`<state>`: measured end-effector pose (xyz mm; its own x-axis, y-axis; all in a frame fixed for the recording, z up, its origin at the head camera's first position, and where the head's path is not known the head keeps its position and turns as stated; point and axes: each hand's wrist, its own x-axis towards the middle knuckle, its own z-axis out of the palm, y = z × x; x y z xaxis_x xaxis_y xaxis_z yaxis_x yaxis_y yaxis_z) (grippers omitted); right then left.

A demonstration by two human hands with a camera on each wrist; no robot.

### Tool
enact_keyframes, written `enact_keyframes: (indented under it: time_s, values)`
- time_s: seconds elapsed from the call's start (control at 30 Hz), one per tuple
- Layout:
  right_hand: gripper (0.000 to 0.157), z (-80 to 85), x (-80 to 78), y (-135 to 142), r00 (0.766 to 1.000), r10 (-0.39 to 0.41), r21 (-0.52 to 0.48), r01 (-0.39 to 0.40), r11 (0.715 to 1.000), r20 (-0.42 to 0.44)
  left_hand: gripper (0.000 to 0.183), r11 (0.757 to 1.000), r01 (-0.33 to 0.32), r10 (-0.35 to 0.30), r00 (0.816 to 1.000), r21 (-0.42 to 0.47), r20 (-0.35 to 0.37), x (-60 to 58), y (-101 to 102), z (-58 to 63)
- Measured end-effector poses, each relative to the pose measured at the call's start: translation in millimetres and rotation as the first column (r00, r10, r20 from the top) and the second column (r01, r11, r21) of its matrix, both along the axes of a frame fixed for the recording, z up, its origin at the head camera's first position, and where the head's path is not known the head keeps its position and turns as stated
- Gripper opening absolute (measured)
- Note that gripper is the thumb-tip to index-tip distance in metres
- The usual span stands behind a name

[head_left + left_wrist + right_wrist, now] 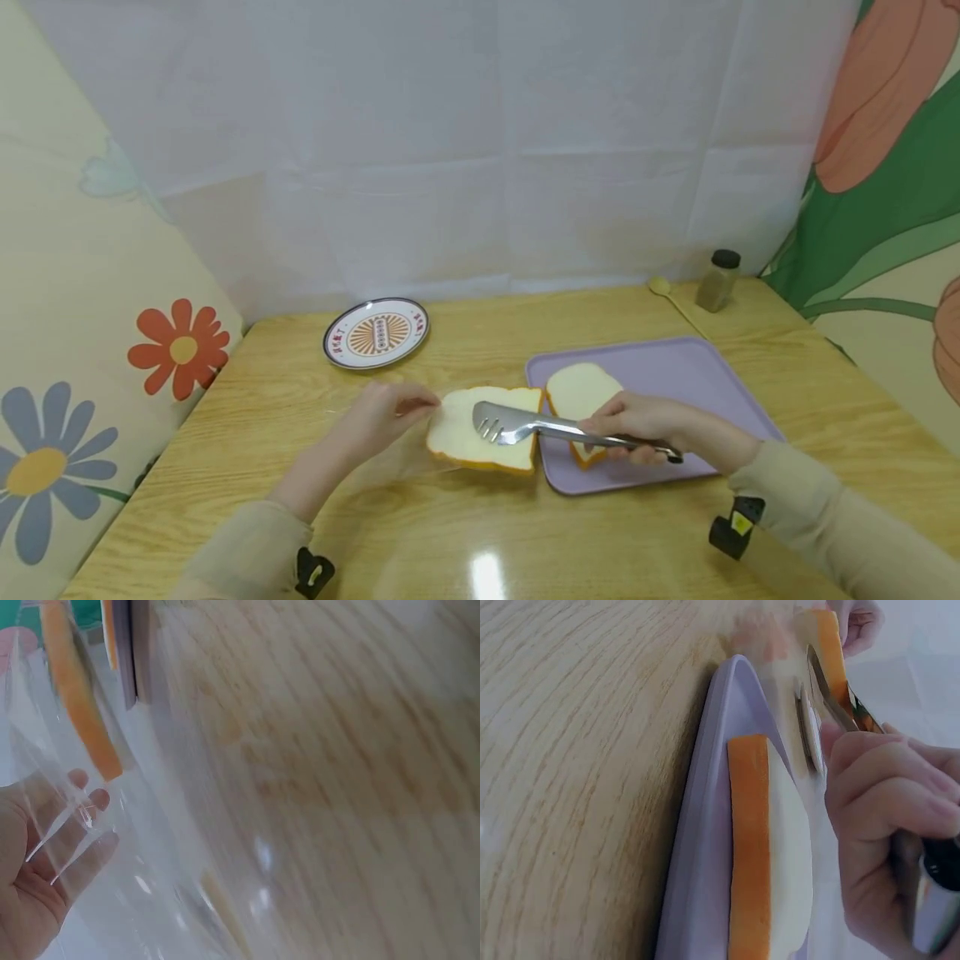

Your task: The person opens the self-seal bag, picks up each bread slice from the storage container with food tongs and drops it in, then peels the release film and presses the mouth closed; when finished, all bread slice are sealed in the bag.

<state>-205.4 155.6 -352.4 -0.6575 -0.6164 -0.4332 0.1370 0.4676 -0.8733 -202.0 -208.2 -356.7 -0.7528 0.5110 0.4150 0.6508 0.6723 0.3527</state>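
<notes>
My right hand [637, 429] grips a pair of metal serving tongs [558, 428]. The tongs clasp a bread slice [461, 417] with an orange-brown crust, held up beside the left edge of a lilac tray [667, 367]. Another bread slice [751, 847] lies on that tray, partly behind my right hand and the tongs. At the held slice's left end, my left hand [386, 417] pinches a clear plastic bag [150, 862]. In the left wrist view, its film spreads over my fingers and around the slice's crust [84, 705]; the bag's opening is hard to make out.
A white plate [377, 333] with a printed pattern sits at the back left of the wooden table [405, 533]. Toward the back right are a pale long-handled spoon [662, 287] and a black-capped jar [717, 282]. White cloth [420, 150] hangs behind.
</notes>
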Motion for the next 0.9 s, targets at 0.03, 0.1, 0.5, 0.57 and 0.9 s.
enact_keyframes:
  time_s: [0.03, 0.1, 0.5, 0.57, 0.9]
  values:
    - [0.041, 0.0, -0.8, 0.4, 1.000, 0.002, -0.014, -0.002, 1.000, 0.016, 0.010, 1.000, -0.009, 0.009, 1.000, 0.001, -0.005, 0.2, 0.7, 0.2]
    - [0.041, 0.2, -1.9, -0.1, 1.000, 0.011, -0.019, -0.011, 1.000, 0.020, 0.009, 1.000, -0.026, 0.026, 0.999, 0.007, -0.020, 0.4, 2.1, 0.4]
    - [0.031, 0.4, -2.5, -10.3, 0.996, 0.019, 0.086, -0.011, 0.996, -0.092, 0.010, 0.987, -0.121, 0.143, 0.958, 0.104, -0.249, 4.9, 10.2, 0.9]
    - [0.030, 0.9, -2.3, -10.9, 0.995, 0.014, 0.091, -0.005, 0.996, -0.102, 0.010, 0.986, -0.114, 0.142, 0.955, 0.118, -0.260, 4.7, 10.7, -0.1]
    - [0.039, -3.3, -3.0, -9.7, 0.998, -0.001, -0.014, 0.002, 1.000, 0.058, 0.008, 0.999, -0.022, 0.025, 0.998, 0.050, -0.056, 6.3, 12.4, -10.7]
